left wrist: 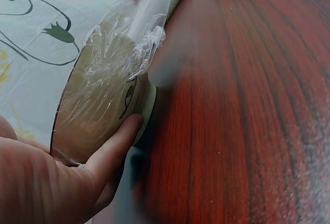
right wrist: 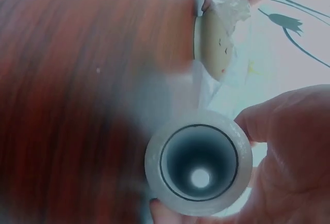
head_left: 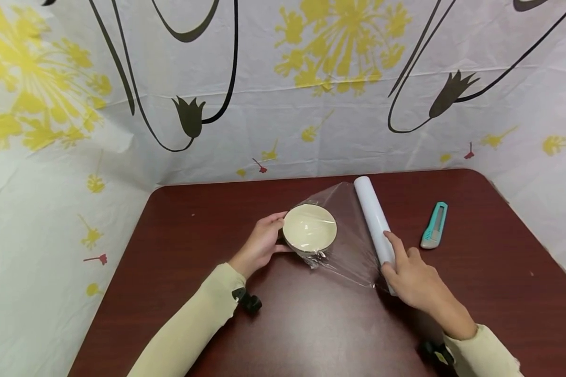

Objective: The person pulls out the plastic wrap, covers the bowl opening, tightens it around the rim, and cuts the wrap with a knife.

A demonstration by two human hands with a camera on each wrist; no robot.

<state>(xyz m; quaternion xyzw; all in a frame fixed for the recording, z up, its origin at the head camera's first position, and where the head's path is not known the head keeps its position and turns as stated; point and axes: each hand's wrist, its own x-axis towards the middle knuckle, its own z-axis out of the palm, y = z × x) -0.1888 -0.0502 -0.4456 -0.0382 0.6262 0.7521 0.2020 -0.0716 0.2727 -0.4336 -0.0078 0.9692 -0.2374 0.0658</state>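
My left hand [head_left: 260, 243] holds a cream bowl [head_left: 309, 229] by its left side, fingers and thumb round the wall. Clear cling film [head_left: 351, 235] covers the bowl's mouth and bunches up near its rim. From there the film stretches right to a white roll of cling film [head_left: 373, 217] lying on the table. My right hand [head_left: 417, 283] grips the near end of this roll, thumb and fingers on either side. The roll's hollow core [right wrist: 198, 163] faces the right wrist view. In the left wrist view, crumpled film [left wrist: 149, 46] clings to the bowl's side.
A teal utility knife [head_left: 435, 225] lies on the dark red-brown table [head_left: 207, 220], right of the roll. White cloth with yellow flowers [head_left: 344, 42] hangs behind the table and at both sides.
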